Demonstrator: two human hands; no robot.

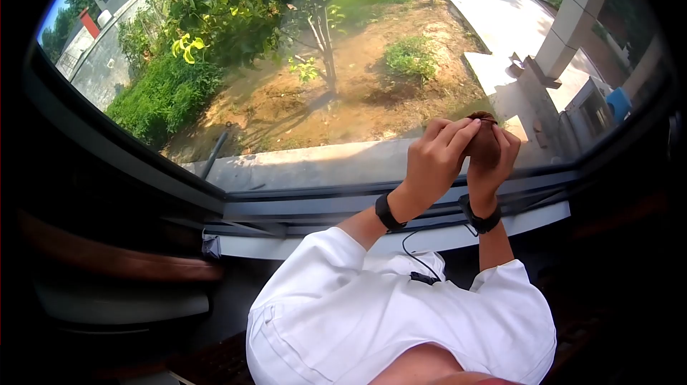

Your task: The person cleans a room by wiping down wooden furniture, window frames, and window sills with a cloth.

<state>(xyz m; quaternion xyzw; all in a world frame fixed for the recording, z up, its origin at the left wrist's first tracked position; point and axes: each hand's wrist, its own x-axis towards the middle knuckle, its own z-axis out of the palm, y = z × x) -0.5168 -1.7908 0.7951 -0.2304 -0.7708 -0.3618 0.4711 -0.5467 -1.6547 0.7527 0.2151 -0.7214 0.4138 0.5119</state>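
Brown and smooth-sided, a rounded object (484,146) with a darker, uneven top edge is held up between two bare hands, in front of the window glass and right of the middle. The left hand (438,154) has its grip closed on the left side and top edge, fingers bent over it; the right hand (501,154) has its grip narrow around the right side. What the object is made of, I cannot tell.

Each wrist wears a black band, one left (389,213) and one right (481,216). Nearer lies a long pale windowsill (315,247), running beneath the forearms. A thin black cable (410,250) reaches a small black clip-like device (424,278) on the loose white shirt (401,313).

Beyond the glass, a leafy green tree (250,6) stands on brown soil (358,113), with a pale paved path (486,9) at far right.
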